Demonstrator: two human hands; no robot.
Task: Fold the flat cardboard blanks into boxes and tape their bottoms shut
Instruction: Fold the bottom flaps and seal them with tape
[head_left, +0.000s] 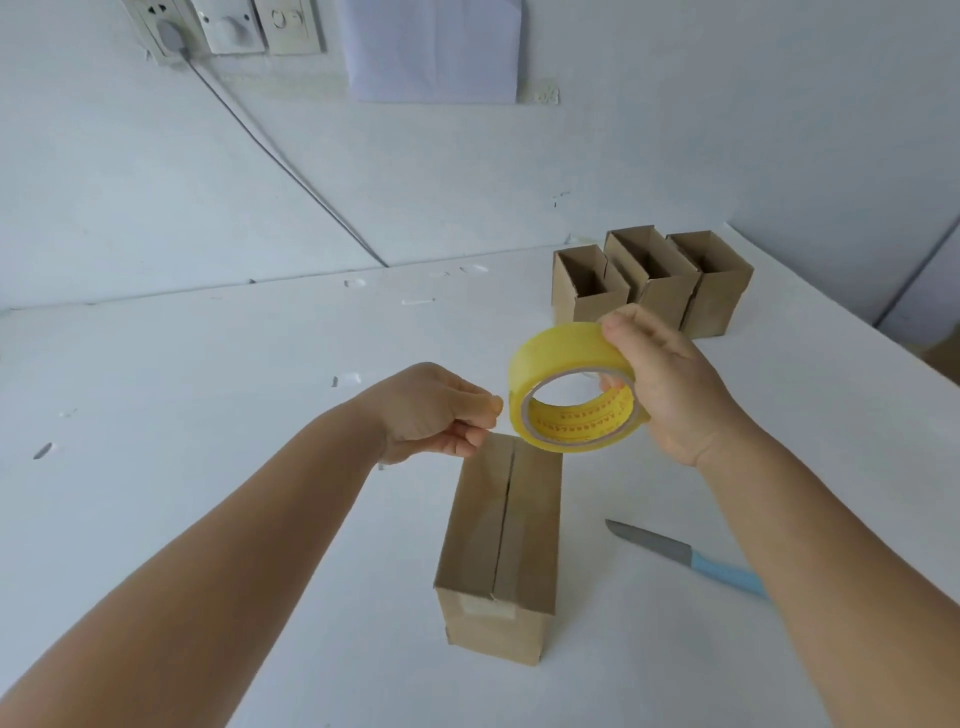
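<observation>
Right hand (670, 395) grips tape roll (574, 387) above upturned box (501, 540), left hand (436, 413) pinching at roll's edge, tape end not discernible.

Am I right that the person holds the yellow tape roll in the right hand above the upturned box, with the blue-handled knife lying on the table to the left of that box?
Not quite: the head view shows the blue-handled knife lying on the table to the right of the upturned box, not the left. The rest holds: the right hand holds the yellow tape roll above that box.
</observation>
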